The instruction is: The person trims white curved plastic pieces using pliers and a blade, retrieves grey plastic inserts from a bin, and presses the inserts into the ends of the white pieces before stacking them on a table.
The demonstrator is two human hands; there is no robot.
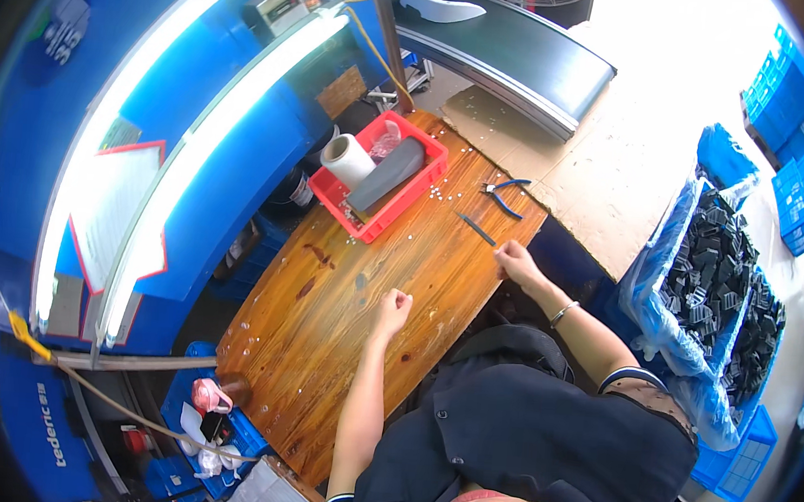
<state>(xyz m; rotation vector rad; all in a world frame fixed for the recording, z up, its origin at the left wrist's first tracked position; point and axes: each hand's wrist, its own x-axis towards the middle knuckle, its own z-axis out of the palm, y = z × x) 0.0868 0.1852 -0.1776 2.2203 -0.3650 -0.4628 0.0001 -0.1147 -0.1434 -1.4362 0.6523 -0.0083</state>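
Observation:
My left hand (393,313) is over the middle of the wooden table, fingers curled closed; whatever may be inside is hidden. Closer to the table's right edge, my right hand (517,262) is also closed, thumb and fingers drawn together. Just beyond its fingertips a thin dark pen-like tool (475,227) lies on the wood; whether they touch, I cannot tell. Blue-handled cutting pliers (505,199) rest slightly farther off. A red plastic bin (366,234) at the table's far end holds a white film roll (347,159) and a long dark grey part (387,175).
A green conveyor belt (519,49) carries a white curved part (441,4) at the back. Lined blue crates (640,310) full of black plastic parts (708,272) stand at right. Bright tube lights (235,99) hang at left, above a blue tray (247,434) with bags.

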